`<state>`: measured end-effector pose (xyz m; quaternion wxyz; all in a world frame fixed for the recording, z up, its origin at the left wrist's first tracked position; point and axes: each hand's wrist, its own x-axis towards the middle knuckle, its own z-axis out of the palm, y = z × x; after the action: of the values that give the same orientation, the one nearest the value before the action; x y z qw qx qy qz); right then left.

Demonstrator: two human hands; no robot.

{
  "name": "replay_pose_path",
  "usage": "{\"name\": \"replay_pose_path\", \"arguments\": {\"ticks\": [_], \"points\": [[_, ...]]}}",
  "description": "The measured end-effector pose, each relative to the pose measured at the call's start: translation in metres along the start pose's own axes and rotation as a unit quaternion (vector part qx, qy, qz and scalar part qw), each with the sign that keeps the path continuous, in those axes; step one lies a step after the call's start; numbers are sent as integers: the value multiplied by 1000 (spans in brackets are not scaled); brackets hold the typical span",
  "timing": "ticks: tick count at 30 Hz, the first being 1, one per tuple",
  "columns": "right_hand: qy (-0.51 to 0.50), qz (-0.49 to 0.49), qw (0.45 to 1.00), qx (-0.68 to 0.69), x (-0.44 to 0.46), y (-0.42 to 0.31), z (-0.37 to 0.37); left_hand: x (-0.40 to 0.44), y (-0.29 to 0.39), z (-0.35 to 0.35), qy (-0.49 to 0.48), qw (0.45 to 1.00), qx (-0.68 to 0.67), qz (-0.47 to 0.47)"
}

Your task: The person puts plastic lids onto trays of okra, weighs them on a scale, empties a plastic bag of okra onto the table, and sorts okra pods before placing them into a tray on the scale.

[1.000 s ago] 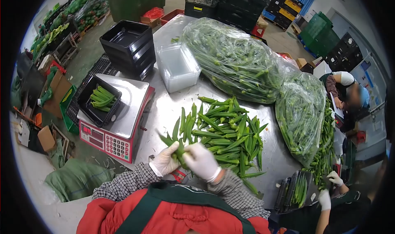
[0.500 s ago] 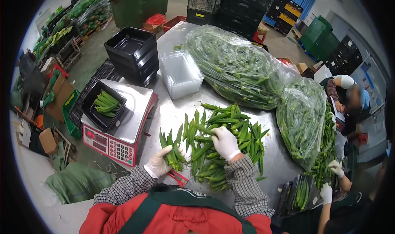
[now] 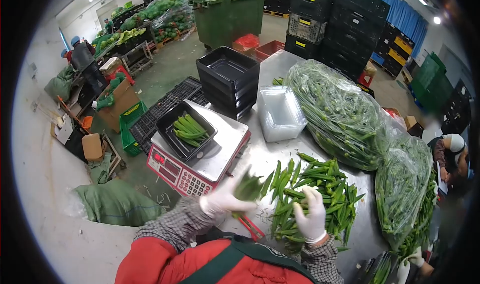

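Note:
My left hand (image 3: 225,198), in a white glove, is wrapped round a small bunch of okra (image 3: 248,188), blurred by motion, just off the scale's front right corner. My right hand (image 3: 314,217), gloved too, has thumb and fingers apart over the near part of the loose okra pile (image 3: 327,179), with no pod visible in it. A black tray (image 3: 166,140) with several okra pods (image 3: 190,129) sits on the platform of the scale (image 3: 225,134). The scale's red digits are too blurred to read.
Stacked black trays (image 3: 230,79) and clear plastic boxes (image 3: 282,114) stand behind the pile. Large clear bags of okra (image 3: 335,114) line the table's right side. A red-handled object (image 3: 251,228) lies near my body. Another person's gloved hands (image 3: 410,264) are at lower right.
The view has swung left, so the table appears further right. My left hand has lifted its okra bunch toward the scale. My right hand has let go of a pod and opened.

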<state>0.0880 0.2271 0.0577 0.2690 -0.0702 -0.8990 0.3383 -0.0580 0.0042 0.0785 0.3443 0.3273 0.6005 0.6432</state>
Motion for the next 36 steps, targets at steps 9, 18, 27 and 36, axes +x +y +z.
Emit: {"name": "replay_pose_path", "arguments": {"ticks": [9,18,27,36], "points": [[-36,72,996,23,-52,17,-11,13,73,-192,108,670,717,160],[-25,130,991,9,-73,2,-6,7,79,-233,-12,668,738,-94],[-2,186,983,-3,-67,-34,28,-26,95,-279,151,840,521,-6],[11,212,974,-75,-44,-29,62,-12,50,-276,108,798,566,178]]}}
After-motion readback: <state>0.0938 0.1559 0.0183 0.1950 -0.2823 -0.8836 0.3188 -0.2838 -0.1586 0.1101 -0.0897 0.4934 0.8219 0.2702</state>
